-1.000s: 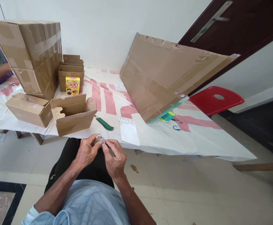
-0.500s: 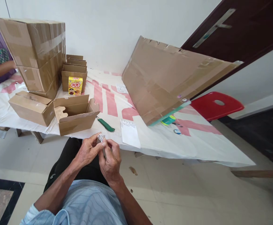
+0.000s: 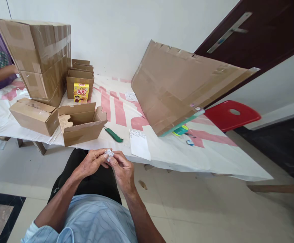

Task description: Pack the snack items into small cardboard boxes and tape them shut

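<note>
Head view showed the left hand and the right hand brought together over the dark trousers, just short of the near edge of the table. Between their fingertips sat a small whitish scrap with a crumpled look (paper, perhaps, though it was too small to tell). Both hands were narrow: the left pinched the scrap from its side with thumb and fingers, and the right gripped it from the other, with thumb and forefinger nearly meeting those of the left. The step in hand, as far as one could judge, was working or turning this scrap between the fingers, well clear of the tabletop. The next move seemed to call for one hand to hold its pinch firmly while the other loosened and took a fresh grip, since so small a piece could easily slip down to the lap or floor. Just beyond the fingertips, on the table, lay a knife with a green handle. Ahead and to the right of the right hand was a sheet of paper, with marks along its far end. Ahead and to the left of the left hand stood an empty cardboard box with its top open, and a closed box sat beside it, farther left. Beyond these, a yellow packet stood upright.
</note>
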`<state>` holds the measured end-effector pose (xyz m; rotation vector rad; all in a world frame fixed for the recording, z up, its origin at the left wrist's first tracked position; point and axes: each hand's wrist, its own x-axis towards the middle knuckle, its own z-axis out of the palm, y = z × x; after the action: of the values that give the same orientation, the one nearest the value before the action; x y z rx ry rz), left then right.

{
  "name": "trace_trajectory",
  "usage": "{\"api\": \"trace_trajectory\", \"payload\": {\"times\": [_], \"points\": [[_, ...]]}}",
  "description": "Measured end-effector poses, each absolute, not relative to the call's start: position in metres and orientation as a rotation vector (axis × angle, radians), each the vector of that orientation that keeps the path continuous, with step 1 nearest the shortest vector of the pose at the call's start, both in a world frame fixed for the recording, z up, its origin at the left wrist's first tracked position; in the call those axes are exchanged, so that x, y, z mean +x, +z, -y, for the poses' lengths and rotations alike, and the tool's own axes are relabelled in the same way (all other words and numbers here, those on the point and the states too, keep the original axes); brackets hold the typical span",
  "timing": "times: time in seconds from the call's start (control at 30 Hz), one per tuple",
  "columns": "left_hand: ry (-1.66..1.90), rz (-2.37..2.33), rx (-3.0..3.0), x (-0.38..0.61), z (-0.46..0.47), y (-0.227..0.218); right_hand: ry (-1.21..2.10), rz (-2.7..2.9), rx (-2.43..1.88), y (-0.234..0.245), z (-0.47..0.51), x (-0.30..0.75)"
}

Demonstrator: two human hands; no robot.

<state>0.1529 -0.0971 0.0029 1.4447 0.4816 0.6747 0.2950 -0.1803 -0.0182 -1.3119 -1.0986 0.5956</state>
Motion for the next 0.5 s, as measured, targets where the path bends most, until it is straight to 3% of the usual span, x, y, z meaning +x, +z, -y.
{"api": "trace_trajectory", "payload": {"times": [0.2, 0.4, 0.5], "points": [[0.661, -0.575, 1.659, 0.146, 0.095, 0.006, 0.611, 1.176, -1.293, -0.01, 0.183, 0.296], [0.714, -0.604, 1.555, 0.155, 0.099, 0.005, 0.415, 1.311, -1.344, -0.009, 0.179, 0.293], [0.73, -0.596, 1.436, 0.161, 0.1, 0.001, 0.532, 1.234, -1.315, -0.013, 0.178, 0.29]]}}
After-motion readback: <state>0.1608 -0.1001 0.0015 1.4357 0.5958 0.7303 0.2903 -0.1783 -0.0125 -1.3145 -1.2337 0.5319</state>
